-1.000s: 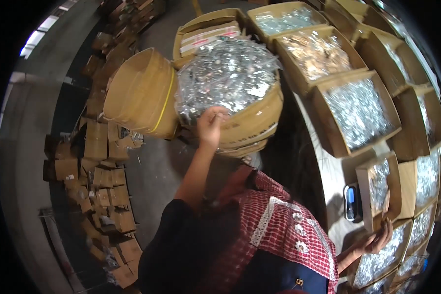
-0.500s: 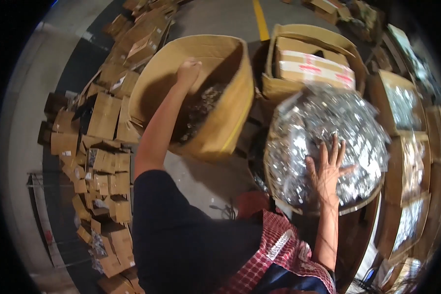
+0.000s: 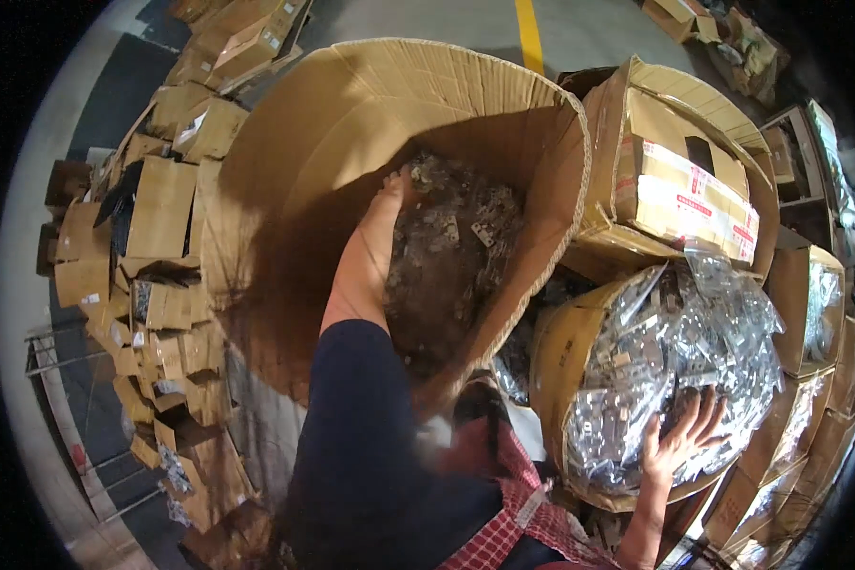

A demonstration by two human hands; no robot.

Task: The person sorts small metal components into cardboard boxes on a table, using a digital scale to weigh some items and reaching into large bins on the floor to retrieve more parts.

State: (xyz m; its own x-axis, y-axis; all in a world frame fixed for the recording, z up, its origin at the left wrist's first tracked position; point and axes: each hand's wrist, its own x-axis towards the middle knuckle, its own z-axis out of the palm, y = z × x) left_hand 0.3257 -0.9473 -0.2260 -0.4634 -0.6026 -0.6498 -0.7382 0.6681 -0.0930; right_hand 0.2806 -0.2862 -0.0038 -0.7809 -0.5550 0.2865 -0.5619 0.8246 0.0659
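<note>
My left hand [image 3: 390, 193] reaches deep into a big, round-walled cardboard bin [image 3: 332, 104]. It is at the left side of a heap of small metal-looking parts [image 3: 451, 231], some apparently in clear bags. Its fingertips are lost in the shade and the heap, so what they grip, if anything, is hidden. On the right, my right hand [image 3: 682, 435] lies with fingers spread on a mound of clear plastic bags [image 3: 627, 385] holding small parts. The bags fill a second, smaller cardboard drum [image 3: 546, 380] to above its rim.
Behind the bags stands another drum with a taped cardboard box [image 3: 689, 195] in it. Open cartons [image 3: 166, 214] are stacked along the left, and more cartons with bagged goods [image 3: 812, 294] line the right. A yellow floor line [image 3: 529, 36] runs beyond the bins.
I have leaned forward, and my left hand, a closed fist before, has gone down to the heap in the bin. My right hand stays spread on the bags, nearer their front edge.
</note>
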